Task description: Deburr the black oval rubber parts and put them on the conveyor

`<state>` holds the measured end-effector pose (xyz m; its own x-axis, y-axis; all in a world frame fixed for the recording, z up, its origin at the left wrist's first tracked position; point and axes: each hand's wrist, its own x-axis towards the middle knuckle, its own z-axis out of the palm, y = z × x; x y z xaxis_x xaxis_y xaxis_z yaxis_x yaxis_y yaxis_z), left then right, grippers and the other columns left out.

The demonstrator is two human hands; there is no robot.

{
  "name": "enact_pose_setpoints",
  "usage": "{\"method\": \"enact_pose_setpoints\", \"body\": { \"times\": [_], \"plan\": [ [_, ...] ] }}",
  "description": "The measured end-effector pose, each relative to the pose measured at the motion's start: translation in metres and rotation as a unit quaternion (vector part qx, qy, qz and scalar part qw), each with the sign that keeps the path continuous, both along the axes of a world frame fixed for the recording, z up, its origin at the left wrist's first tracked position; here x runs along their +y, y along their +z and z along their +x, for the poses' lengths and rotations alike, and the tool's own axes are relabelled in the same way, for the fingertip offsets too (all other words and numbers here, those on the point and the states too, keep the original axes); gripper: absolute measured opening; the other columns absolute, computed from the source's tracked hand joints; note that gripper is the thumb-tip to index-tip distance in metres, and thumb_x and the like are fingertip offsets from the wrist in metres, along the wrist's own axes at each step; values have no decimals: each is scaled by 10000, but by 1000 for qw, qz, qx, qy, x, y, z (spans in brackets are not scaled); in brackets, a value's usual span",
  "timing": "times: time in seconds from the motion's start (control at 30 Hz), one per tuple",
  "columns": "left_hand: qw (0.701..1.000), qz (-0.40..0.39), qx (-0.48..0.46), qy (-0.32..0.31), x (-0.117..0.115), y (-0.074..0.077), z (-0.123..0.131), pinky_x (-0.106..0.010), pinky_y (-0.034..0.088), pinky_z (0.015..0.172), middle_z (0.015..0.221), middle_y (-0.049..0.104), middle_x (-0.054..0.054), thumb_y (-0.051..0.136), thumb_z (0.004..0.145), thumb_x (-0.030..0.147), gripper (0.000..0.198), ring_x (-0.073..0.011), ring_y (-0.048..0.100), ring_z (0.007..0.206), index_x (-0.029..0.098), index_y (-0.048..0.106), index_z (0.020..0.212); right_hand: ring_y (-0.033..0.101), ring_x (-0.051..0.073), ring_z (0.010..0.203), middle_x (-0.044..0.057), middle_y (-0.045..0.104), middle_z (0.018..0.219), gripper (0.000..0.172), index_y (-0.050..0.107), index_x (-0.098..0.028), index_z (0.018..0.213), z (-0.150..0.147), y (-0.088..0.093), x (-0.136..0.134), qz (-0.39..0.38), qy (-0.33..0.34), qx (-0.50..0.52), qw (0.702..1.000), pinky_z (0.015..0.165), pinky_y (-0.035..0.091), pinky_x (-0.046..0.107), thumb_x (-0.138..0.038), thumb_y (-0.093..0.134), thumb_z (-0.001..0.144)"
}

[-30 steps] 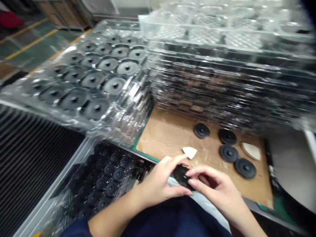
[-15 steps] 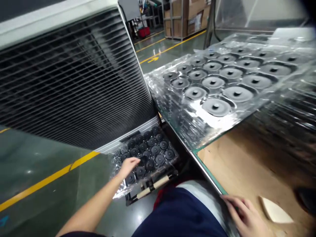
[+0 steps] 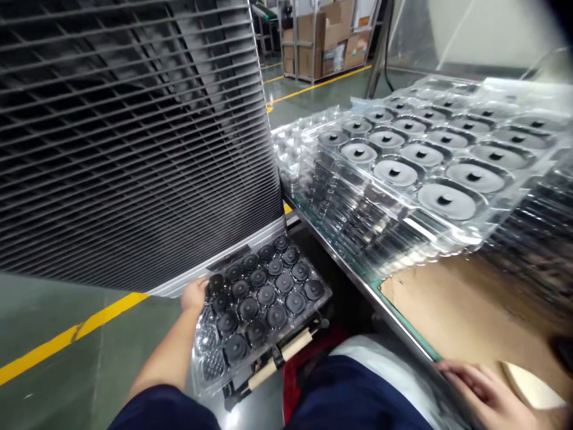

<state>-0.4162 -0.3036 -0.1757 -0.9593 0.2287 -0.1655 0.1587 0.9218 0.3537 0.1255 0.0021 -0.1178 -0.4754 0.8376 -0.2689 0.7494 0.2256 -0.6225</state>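
Note:
Below me at centre, a clear plastic tray [image 3: 286, 325] holds several black round discs [image 3: 266, 295] in rows, with bare pockets along its left side. At the tray's far left corner is my left hand [image 3: 194, 294], its fingers closed at a black disc [image 3: 216, 284] in the back row; the fingertips are partly hidden. My right hand [image 3: 492, 388] rests at lower right, fingers curled over the metal edge of the table [image 3: 394, 319]. On that table lies a stack of clear trays [image 3: 403, 230], the top one carrying several grey oval parts [image 3: 447, 200].
A large finned panel [image 3: 143, 155] stands upright at left, close behind the tray. A padded bar [image 3: 280, 361] sits at the tray's near side. Brown board [image 3: 447, 310] and a pale flat piece [image 3: 532, 385] lie on the table. Cartons on a rack [image 3: 335, 27] stand far back.
My left hand has moved left, from over the middle of the tray to its far left corner. A black disc now sits in a pocket there. My right hand stays on the table edge.

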Motion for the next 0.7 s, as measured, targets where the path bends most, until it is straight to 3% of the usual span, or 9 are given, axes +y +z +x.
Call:
{"method": "enact_pose_setpoints", "body": {
  "times": [0.07,0.17,0.23,0.3,0.4,0.5,0.6,0.67,0.7],
  "plan": [
    [998,33,46,7,-7,-6,17,-454,523,844,1209,587,-95,560,872,333,352,-233,602,1023,170,549,1184,689,236,709,53,715,771,368,733,-267,711,-8,9,0,12,18,-20,1000,632,554,318,-553,503,683],
    [989,98,109,-24,-2,-13,71,-449,523,851,1195,599,-92,548,880,331,321,-225,606,1015,175,566,1160,678,226,689,52,698,750,385,722,-260,739,-18,17,-3,25,44,-48,998,639,548,350,-500,421,752],
    [974,156,131,-99,19,-17,121,-439,538,833,1097,651,-84,520,897,313,263,-210,639,960,161,596,1098,670,210,702,41,689,777,350,713,-259,766,-23,21,-6,33,38,-57,997,652,536,349,-426,408,800],
    [939,225,131,-225,56,-16,175,-405,583,752,955,716,-92,436,918,277,249,-233,690,862,189,659,990,663,186,727,26,685,823,287,705,-254,779,-28,25,-8,39,28,-65,997,662,520,329,-326,433,835],
    [822,335,90,-451,128,1,248,-303,607,730,923,758,-42,460,889,188,256,-192,720,837,250,686,993,644,151,749,21,674,853,218,679,-197,807,-36,35,-7,56,29,-72,995,669,509,305,-242,484,893],
    [649,407,31,-642,202,36,301,-301,589,810,1017,754,-57,473,867,105,340,-180,704,936,245,643,1126,616,114,705,5,662,814,179,643,-143,839,-33,55,0,85,68,-58,992,653,506,276,-298,575,896],
    [478,435,-17,-763,262,66,331,-261,579,790,1007,762,-39,499,870,150,347,-157,706,915,275,631,1165,603,116,680,-16,660,714,62,676,-188,785,-7,92,11,158,76,-42,984,639,465,243,-217,638,826],
    [432,435,-35,-789,291,75,345,-248,576,781,994,765,-25,493,881,174,335,-152,708,902,296,639,1157,609,136,741,-6,683,743,125,701,-235,832,24,125,18,237,18,-46,970,697,451,260,-164,598,822],
    [440,432,-38,-786,302,75,351,-259,576,792,1006,761,-29,491,882,169,337,-160,707,914,295,638,1158,611,151,795,6,697,801,179,701,-246,892,44,142,22,281,-31,-53,958,756,447,282,-154,555,842]
  ]
}}
